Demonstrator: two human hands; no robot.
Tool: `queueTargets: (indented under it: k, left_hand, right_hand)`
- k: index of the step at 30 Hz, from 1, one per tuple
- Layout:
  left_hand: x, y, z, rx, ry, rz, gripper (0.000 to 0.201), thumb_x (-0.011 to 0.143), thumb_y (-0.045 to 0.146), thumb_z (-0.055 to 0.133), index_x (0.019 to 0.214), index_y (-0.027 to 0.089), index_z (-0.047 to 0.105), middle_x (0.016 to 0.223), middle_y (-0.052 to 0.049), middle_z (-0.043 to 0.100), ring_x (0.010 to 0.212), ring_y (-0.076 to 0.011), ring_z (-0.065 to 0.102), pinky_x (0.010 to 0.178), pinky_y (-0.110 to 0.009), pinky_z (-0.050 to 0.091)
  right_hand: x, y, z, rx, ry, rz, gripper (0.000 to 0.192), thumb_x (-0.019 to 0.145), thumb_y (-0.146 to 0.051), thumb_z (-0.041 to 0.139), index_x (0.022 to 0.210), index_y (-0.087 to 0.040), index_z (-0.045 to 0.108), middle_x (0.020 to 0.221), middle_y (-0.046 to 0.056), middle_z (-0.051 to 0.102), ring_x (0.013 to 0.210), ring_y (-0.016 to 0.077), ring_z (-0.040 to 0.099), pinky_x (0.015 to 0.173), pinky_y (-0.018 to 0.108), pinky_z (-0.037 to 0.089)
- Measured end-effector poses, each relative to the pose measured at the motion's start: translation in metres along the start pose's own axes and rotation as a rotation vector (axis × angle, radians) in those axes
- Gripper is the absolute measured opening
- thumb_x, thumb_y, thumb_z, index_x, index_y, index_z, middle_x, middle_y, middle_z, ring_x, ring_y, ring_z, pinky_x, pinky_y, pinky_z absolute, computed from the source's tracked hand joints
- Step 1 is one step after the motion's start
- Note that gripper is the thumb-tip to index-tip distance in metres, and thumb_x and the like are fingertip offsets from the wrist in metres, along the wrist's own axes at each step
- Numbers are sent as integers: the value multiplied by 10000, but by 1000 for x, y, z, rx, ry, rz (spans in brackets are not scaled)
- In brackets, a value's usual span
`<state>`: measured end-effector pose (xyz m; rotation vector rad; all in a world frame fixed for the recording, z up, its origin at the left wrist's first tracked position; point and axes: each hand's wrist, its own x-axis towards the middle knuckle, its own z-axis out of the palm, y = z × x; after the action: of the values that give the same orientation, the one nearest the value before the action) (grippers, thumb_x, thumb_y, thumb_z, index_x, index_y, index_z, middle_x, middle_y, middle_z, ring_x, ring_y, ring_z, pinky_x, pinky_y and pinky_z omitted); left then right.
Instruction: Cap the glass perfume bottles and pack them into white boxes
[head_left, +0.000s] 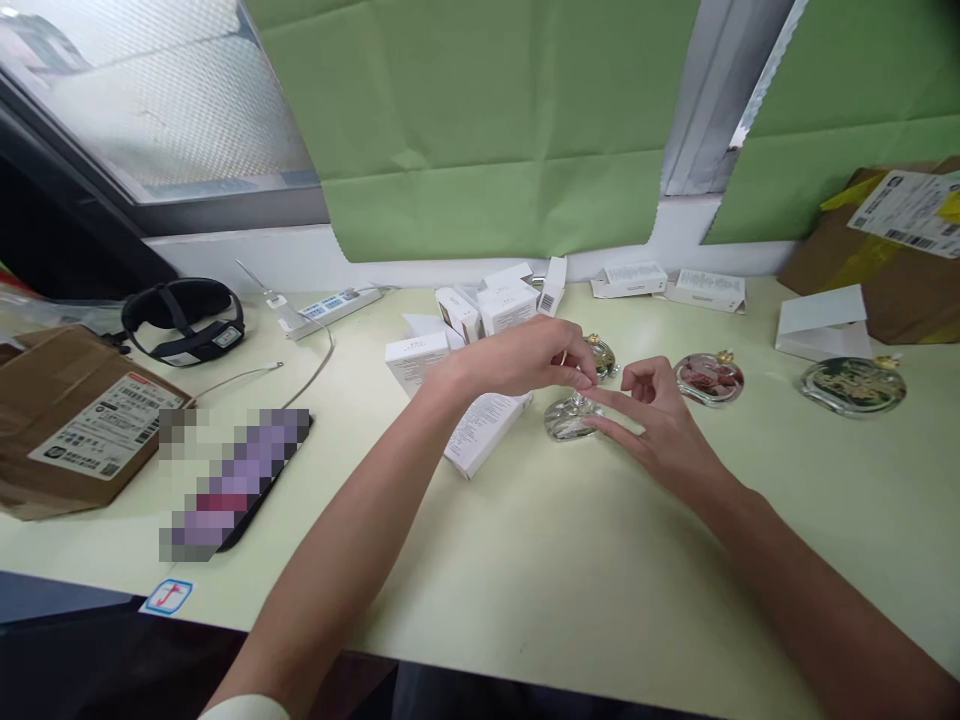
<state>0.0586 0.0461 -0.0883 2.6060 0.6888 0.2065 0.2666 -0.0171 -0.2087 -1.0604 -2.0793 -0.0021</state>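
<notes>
A small clear glass bottle (568,418) lies on the pale table (525,560), between both hands. The left hand (525,358) is above it, fingers curled together, fingertips pinching near the bottle's top. The right hand (654,420) touches its side with extended fingers, slightly apart. Just behind is a gold-capped bottle (602,356); a white box (484,430) lies beside it on the left. Further right rest a pink round bottle (709,378) and a green round bottle (853,385).

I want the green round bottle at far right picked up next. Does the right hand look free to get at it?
Probably yes. The right hand only touches the clear bottle, and the table lies bare between it and the green bottle; the pink bottle sits off that path.
</notes>
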Motion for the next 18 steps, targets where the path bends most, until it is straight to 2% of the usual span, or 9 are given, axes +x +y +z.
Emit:
queueTargets:
  k: [10, 18]
  left_hand:
    - [4, -11, 8, -107, -16, 19, 140, 870, 130, 505, 851, 178, 635, 911, -28, 610, 785, -137, 529, 667, -268, 370]
    - [5, -10, 10, -95, -33, 41, 140, 849, 92, 464, 785, 184, 549, 848, -19, 546, 772, -143, 483, 680, -274, 350]
  right_hand:
    - [2, -5, -2, -72, -35, -39, 288, 941, -233, 595, 1221, -283, 645, 989, 48, 353, 879, 187, 424, 789, 359, 437]
    - [4, -8, -3, -134, -29, -57, 272, 945, -222, 584, 1201, -291, 646, 963, 41, 363, 849, 183, 419, 781, 358, 418]
